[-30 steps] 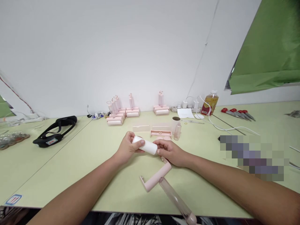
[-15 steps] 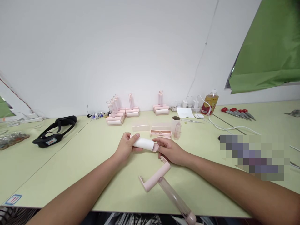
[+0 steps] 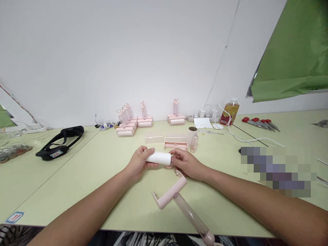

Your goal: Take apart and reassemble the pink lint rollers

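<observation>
My left hand [image 3: 140, 162] is closed around the left part of a white lint roller refill [image 3: 160, 158], held level above the table. The fingers of my right hand [image 3: 186, 163] are bent at the roll's right end. Just below that end, a small round pink cap [image 3: 168, 167] shows beside my right fingers, partly hidden by the roll. Nearer me lies a pink lint roller frame [image 3: 172, 193] with a clear pink handle [image 3: 191, 214]. Behind my hands are a pink open cover [image 3: 176, 145], a clear handle piece [image 3: 194, 143] and an upright roll [image 3: 191, 136].
Several assembled pink lint rollers [image 3: 125, 131] stand along the wall. A black head strap [image 3: 61, 143] lies at left. To the right are a drink bottle [image 3: 229, 112], white cables [image 3: 246, 140], a paper sheet [image 3: 203, 123] and red-tipped tools [image 3: 260, 123].
The roll has turned nearly level and shifted slightly right and up. The pink cap, earlier at the roll's open end, now shows below it. The roller frame has stayed put.
</observation>
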